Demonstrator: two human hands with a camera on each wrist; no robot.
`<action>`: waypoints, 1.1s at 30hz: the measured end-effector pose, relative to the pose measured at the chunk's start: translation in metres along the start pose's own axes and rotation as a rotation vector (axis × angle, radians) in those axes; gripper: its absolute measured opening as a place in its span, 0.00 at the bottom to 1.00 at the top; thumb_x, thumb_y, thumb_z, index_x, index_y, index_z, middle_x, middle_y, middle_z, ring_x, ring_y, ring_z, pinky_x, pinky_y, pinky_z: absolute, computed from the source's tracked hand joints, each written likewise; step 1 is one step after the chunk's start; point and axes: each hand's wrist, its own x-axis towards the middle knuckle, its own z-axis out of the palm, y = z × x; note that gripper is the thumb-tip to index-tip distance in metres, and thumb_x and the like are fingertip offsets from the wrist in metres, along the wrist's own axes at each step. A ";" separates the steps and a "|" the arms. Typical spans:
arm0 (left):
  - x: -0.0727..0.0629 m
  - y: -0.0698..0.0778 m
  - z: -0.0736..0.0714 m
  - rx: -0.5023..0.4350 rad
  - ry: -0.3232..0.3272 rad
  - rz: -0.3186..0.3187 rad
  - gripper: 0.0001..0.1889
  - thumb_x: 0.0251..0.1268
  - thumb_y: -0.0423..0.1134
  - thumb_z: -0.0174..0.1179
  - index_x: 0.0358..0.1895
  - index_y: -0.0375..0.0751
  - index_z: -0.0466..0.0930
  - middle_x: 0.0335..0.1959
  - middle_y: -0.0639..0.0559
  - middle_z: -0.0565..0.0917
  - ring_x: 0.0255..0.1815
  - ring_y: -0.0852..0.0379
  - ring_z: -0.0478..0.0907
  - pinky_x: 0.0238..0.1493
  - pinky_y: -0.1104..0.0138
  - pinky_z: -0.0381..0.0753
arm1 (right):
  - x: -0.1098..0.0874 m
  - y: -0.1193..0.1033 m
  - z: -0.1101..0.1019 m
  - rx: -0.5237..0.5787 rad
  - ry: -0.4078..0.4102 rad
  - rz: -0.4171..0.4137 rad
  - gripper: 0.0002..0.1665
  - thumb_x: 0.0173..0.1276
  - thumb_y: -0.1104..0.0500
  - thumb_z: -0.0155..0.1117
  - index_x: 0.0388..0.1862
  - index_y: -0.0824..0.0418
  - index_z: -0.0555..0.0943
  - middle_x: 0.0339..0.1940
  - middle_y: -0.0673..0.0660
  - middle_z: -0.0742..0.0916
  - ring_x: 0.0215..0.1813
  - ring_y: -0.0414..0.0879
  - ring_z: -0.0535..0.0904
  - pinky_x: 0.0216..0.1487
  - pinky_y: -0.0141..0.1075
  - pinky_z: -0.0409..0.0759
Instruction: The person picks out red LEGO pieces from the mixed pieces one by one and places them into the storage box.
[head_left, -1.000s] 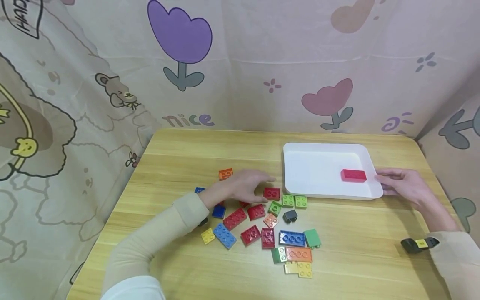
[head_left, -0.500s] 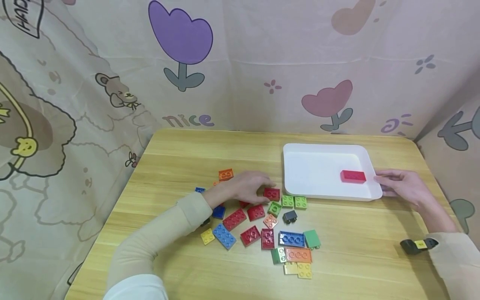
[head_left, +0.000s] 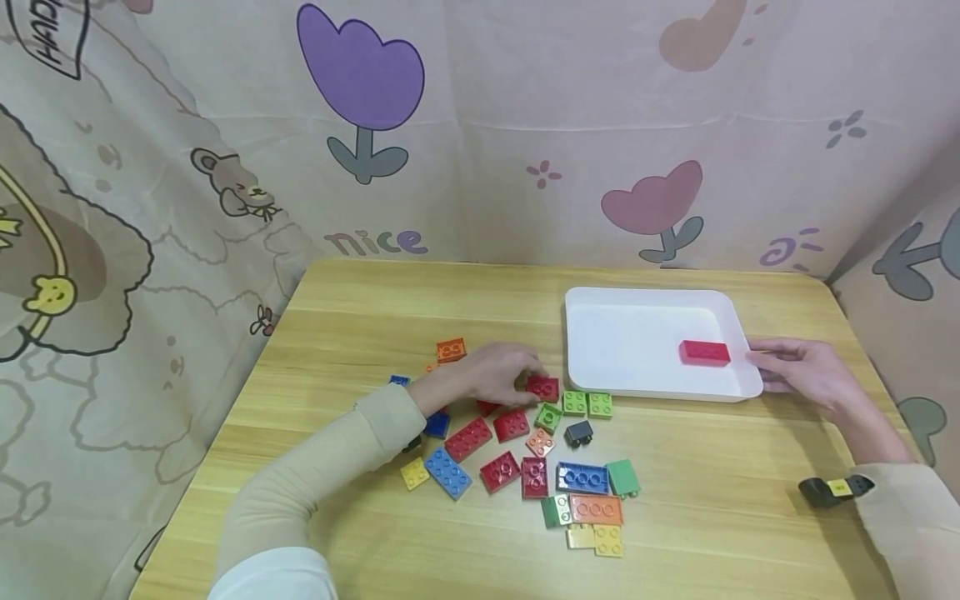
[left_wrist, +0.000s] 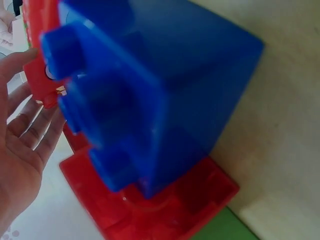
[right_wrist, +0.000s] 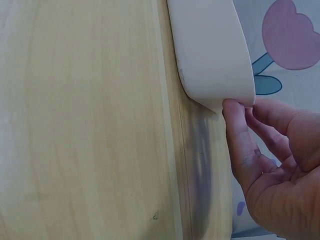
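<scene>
My left hand (head_left: 501, 375) is among loose building bricks on the left, its thumb and fingers around a red brick (head_left: 543, 388). In the left wrist view, the thumb of that hand (left_wrist: 22, 145) touches a red brick (left_wrist: 40, 80); a blurred blue brick (left_wrist: 165, 90) fills the foreground, covering part of the scene. On the right, my right hand (head_left: 806, 373) pinches the right edge of a white tray (head_left: 622, 337). The right wrist view has thumb and fingers at the tray's corner (right_wrist: 215, 55). A single red brick (head_left: 704, 353) lies inside the tray.
Two light green bricks (head_left: 587, 404) sit by the tray's front edge. Nearer me lie a blue brick (head_left: 582, 478), an orange brick (head_left: 596, 508) and yellow bricks (head_left: 608, 540). Left of them are a light blue brick (head_left: 448, 473) and several red ones. A patterned cloth (head_left: 480, 167) hangs behind the table.
My left hand has come slightly down and its fingers have closed around the red brick beside the tray. The right hand keeps its hold on the tray's edge.
</scene>
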 end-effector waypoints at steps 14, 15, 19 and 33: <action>-0.004 0.002 -0.013 -0.034 0.076 0.015 0.23 0.68 0.49 0.71 0.63 0.47 0.85 0.47 0.55 0.87 0.40 0.62 0.81 0.40 0.76 0.80 | -0.001 -0.002 0.001 -0.020 0.013 -0.002 0.17 0.76 0.57 0.69 0.39 0.28 0.84 0.36 0.26 0.88 0.38 0.29 0.88 0.40 0.31 0.90; -0.004 0.003 -0.014 -0.029 0.081 0.020 0.23 0.68 0.49 0.71 0.63 0.47 0.85 0.46 0.56 0.87 0.40 0.62 0.81 0.40 0.75 0.80 | -0.002 -0.002 0.001 -0.024 0.014 -0.001 0.16 0.76 0.56 0.69 0.40 0.28 0.84 0.36 0.26 0.87 0.38 0.29 0.88 0.41 0.31 0.90; -0.003 0.006 -0.019 -0.030 0.100 0.037 0.23 0.68 0.49 0.72 0.63 0.47 0.86 0.47 0.55 0.88 0.43 0.61 0.82 0.43 0.75 0.81 | -0.001 -0.003 0.001 -0.039 0.016 0.010 0.15 0.75 0.54 0.70 0.40 0.28 0.84 0.36 0.25 0.87 0.38 0.29 0.88 0.41 0.31 0.90; 0.016 0.031 -0.034 -0.019 0.056 0.055 0.23 0.70 0.51 0.69 0.65 0.49 0.84 0.55 0.56 0.88 0.52 0.62 0.84 0.55 0.73 0.83 | 0.000 -0.001 0.001 -0.023 0.011 -0.004 0.17 0.75 0.56 0.70 0.39 0.27 0.85 0.36 0.26 0.88 0.38 0.29 0.88 0.41 0.31 0.90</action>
